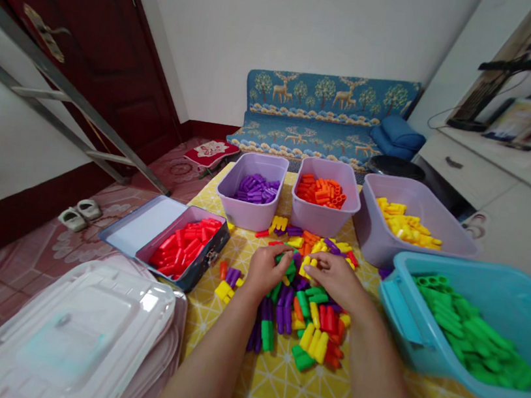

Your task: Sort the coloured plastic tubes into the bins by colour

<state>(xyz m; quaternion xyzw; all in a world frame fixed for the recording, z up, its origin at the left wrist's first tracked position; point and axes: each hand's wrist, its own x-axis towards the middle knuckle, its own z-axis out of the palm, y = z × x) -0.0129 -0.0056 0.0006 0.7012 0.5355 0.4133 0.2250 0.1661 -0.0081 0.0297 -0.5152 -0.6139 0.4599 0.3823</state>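
Beyond the table's near edge, both my hands work over a mixed heap of plastic building blocks (285, 310) in purple, green, yellow, red and orange. My left hand (265, 270) is closed, its thumb and fingers around a green block (290, 270) that they partly cover. Between the thumb and fingertips of my right hand (336, 276) is a yellow block (306, 266), held just above the heap. Yellow joined blocks (313, 342) lie at the heap's near side.
Sorted blocks fill a purple-block tub (249, 213), an orange-block tub (324, 220), a yellow-block tub (377, 244), a turquoise green-block tub (414, 355) and a hinged red-block box (211, 254). Stacked lids (134, 292) lie at the left. A metal ladder (68, 89) leans near the door.
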